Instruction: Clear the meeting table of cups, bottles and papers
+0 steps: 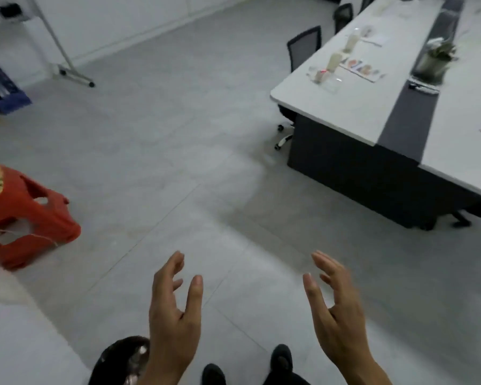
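Both empty: left hand [175,309] and right hand [336,307] spread wide, well short of the table [358,112]. Bottles [334,61] + papers [360,68] sit bunched by the table's near corner. Risk: grabbing one bottle tips its neighbour onto the papers (caps? too blurry to tell).

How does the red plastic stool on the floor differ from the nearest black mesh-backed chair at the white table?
Colour: the red plastic stool is bright red, while the black mesh-backed chair is dark.
Form: the stool has no backrest, but the chair has a tall mesh back.
Place: the stool stands alone on open floor at the left, whereas the chair is tucked against the white table.
Both are seats, and nobody sits on either.
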